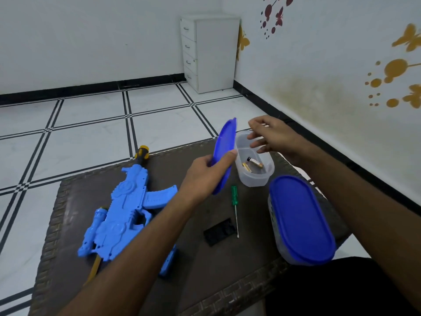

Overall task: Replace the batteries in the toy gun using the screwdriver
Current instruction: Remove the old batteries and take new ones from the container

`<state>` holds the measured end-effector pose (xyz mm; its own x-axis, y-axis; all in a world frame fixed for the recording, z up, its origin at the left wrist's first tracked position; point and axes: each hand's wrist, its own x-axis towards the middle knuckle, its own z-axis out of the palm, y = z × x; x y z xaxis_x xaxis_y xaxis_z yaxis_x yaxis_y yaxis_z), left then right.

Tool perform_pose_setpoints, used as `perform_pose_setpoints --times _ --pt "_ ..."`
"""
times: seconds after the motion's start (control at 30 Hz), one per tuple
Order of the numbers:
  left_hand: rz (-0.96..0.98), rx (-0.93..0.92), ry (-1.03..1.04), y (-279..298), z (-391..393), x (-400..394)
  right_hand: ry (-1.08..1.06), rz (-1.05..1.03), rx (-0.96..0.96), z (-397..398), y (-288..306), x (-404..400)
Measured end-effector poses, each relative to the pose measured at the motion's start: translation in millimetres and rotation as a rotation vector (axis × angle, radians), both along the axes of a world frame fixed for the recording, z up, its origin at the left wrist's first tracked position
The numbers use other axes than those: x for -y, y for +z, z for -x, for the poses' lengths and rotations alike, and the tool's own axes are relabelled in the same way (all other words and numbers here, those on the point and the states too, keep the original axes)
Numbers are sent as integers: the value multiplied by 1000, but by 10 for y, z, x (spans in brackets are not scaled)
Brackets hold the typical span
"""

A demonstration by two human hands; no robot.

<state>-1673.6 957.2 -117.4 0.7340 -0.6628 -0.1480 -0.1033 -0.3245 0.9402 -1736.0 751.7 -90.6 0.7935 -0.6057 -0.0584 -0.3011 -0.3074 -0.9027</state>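
On the dark woven desk (127, 281), gold batteries (254, 164) lie lengthwise in our clear oval tub (255, 179), directly beneath our right hand (272, 137), fingers loosely spread; our left hand (205, 176) pinches the blue lid (224, 142).
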Motion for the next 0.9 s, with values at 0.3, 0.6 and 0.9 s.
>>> perform_pose_setpoints --times 0.3,0.6,0.9 --pt "-307 504 46 -158 98 794 -40 76 -42 -7 22 227" --pt "-317 557 -60 -193 60 932 -119 211 -130 -149 -207 714" --pt "127 -207 52 -360 -90 779 -71 282 -123 -358 -343 740"
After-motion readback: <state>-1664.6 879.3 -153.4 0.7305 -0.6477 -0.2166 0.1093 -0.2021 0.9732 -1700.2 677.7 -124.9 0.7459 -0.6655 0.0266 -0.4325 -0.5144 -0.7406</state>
